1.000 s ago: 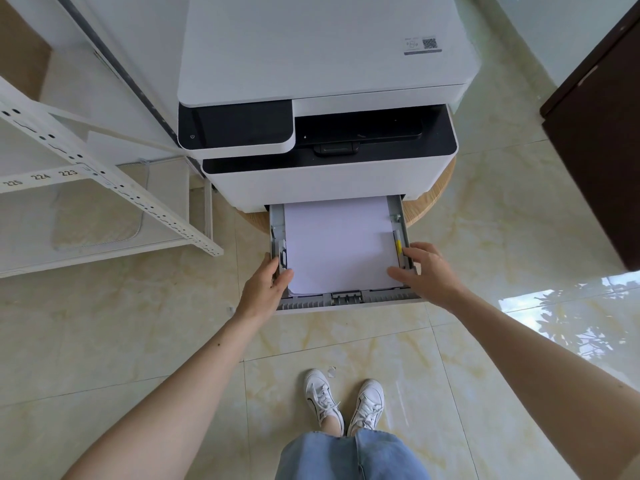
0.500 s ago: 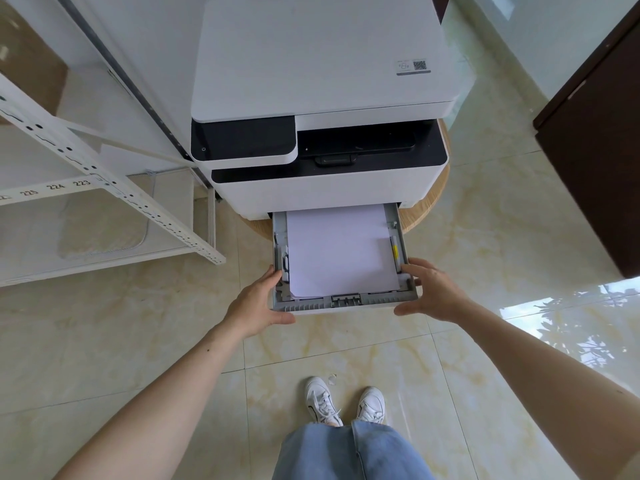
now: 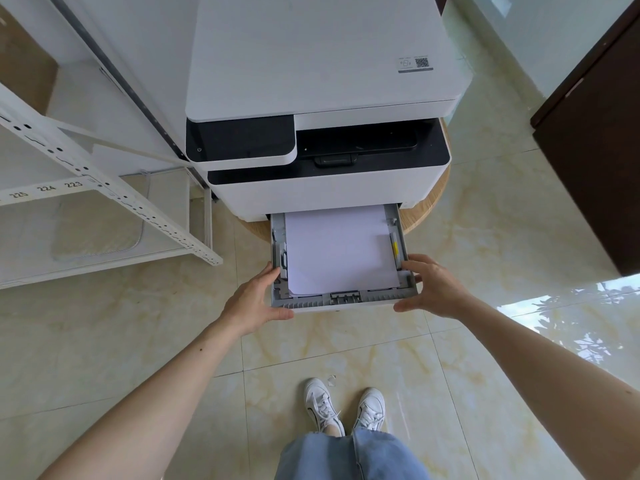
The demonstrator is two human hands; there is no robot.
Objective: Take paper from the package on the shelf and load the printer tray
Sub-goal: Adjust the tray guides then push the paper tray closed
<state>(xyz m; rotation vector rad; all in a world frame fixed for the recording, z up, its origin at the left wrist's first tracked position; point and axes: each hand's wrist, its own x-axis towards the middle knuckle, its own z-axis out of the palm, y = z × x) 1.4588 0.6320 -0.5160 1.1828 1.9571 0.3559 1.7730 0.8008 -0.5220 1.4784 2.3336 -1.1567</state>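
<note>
Head view: we're now holding the tray (image 3: 343, 299) by its front corners. A second ago our hands were up on the side guides next to the paper (image 3: 341, 252); they've dropped to the front edge since. Left hand (image 3: 258, 299) is wrapping the left front corner, thumb under the lip, grip clamped on the tray. Right hand (image 3: 433, 289) is on the right front corner, fingers spread along the side, thumb below the front, so it's pressing more than clamping. Paper is lying flat in the tray between the guides, near corner slightly fanned. We're reading this as loading done and the push-in starting; the tray is sticking well out of the printer (image 3: 325, 98).

Around: the printer is sitting on a round wooden tabletop (image 3: 427, 211). The shelf (image 3: 114, 199) is standing to the left, well apart from the tray. A dark cabinet (image 3: 595, 133) is on the right, clear of us. Our shoes (image 3: 343, 407) are on the floor below the tray. Nothing is blocking the slide path; the fanned corner could catch going in.
</note>
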